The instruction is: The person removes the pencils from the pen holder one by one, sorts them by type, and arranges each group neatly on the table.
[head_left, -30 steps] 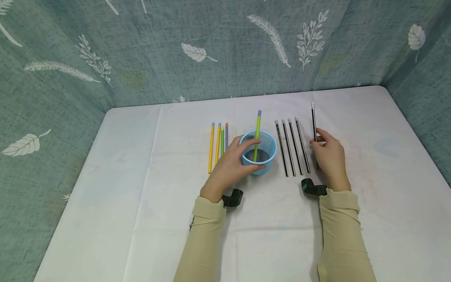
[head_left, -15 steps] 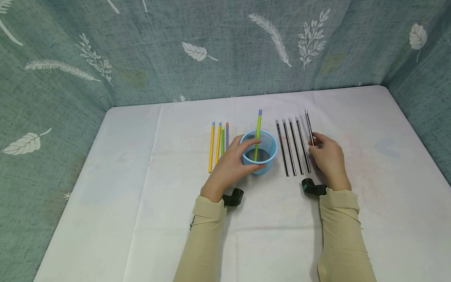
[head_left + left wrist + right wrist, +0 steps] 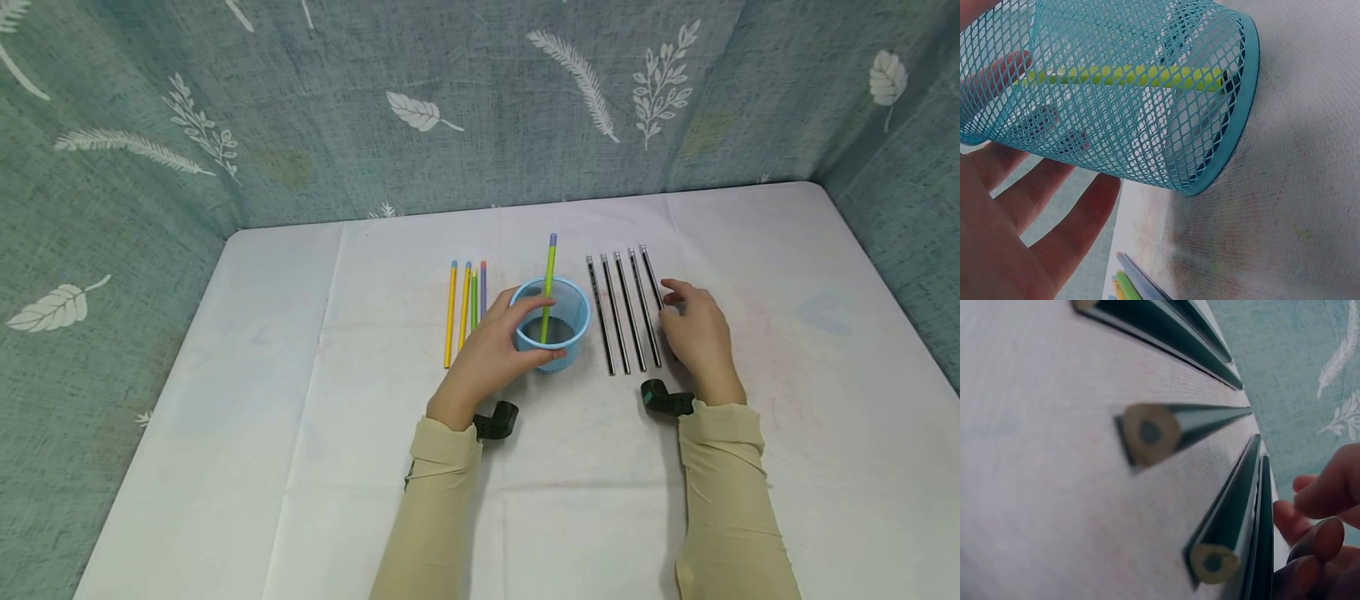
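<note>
My left hand (image 3: 487, 354) grips a light blue mesh pencil cup (image 3: 573, 354) from its left side, thumb along the front and index finger over the rim. A lime green pencil (image 3: 550, 271) with a purple end leans upright inside the cup, crossed by that finger in the head view; its lower end shows through the mesh (image 3: 1129, 76) in the left wrist view. My right hand (image 3: 697, 333) lies just right of the rightmost black pencil (image 3: 651, 275), fingers loosely bent and holding nothing. In the right wrist view, the fingertips (image 3: 1325, 540) are right beside that pencil.
Several black pencils (image 3: 622, 308) with silvery stripes lie side by side right of the cup, unsharpened ends toward me. Left of it lie yellow pencils (image 3: 450, 312), a green one (image 3: 474, 300) and a purple one (image 3: 483, 283). A leaf-patterned curtain (image 3: 480, 108) borders the white-covered table (image 3: 360, 467).
The right hand has lowered the last black pencil leftward into line with the other black ones and let it go. The left hand and the cup have stayed put.
</note>
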A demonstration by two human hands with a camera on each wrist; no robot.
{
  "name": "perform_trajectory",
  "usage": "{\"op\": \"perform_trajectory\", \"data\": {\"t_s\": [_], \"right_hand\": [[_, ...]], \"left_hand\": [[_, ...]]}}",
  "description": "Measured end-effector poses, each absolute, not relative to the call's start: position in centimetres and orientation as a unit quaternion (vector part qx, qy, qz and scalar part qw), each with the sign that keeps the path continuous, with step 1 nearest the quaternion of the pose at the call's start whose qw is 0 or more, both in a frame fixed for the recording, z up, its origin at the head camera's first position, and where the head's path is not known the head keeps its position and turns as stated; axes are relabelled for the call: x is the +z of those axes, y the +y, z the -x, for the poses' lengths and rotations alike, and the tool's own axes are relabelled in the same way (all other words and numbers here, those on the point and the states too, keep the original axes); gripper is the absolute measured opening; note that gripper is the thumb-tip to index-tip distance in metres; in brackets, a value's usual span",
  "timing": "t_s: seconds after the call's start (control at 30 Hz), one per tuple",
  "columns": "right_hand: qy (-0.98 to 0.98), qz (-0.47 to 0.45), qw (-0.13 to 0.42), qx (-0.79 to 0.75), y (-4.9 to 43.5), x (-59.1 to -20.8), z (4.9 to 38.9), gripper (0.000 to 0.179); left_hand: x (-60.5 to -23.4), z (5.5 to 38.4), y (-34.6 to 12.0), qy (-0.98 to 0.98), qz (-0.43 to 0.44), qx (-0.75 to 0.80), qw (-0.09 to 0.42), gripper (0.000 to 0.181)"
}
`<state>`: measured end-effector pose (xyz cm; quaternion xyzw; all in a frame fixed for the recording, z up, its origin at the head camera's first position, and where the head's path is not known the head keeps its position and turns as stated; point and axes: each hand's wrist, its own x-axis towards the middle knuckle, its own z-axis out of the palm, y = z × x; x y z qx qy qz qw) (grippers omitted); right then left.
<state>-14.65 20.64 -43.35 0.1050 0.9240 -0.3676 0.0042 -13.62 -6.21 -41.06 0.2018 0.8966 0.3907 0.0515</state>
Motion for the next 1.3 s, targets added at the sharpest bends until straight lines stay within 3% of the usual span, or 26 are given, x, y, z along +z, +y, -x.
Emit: {"op": "perform_trajectory", "data": {"t_s": [0.27, 0.83, 1.07, 1.3], "right_hand": [[0.911, -0.121, -0.037, -0.392, 20.3, -42.9, 14.6, 0.041], [0.885, -0.060, -0.085, -0.454, 17.7, -42.7, 14.9, 0.033], [0.872, -0.025, -0.083, -0.482, 16.7, -42.4, 14.8, 0.032], [0.849, 0.036, -0.037, -0.526, 15.9, -42.2, 14.8, 0.042]], "left_hand": [[-41.1, 13.6, -6.2, 0.894, -0.205, 0.396, 0.047, 0.059], [-41.2, 13.6, -6.2, 0.893, -0.206, 0.397, 0.043, 0.057], [-41.1, 13.6, -6.1, 0.896, -0.196, 0.396, 0.052, 0.059], [-41.0, 13.6, -6.0, 0.900, -0.196, 0.385, 0.048, 0.068]]}}
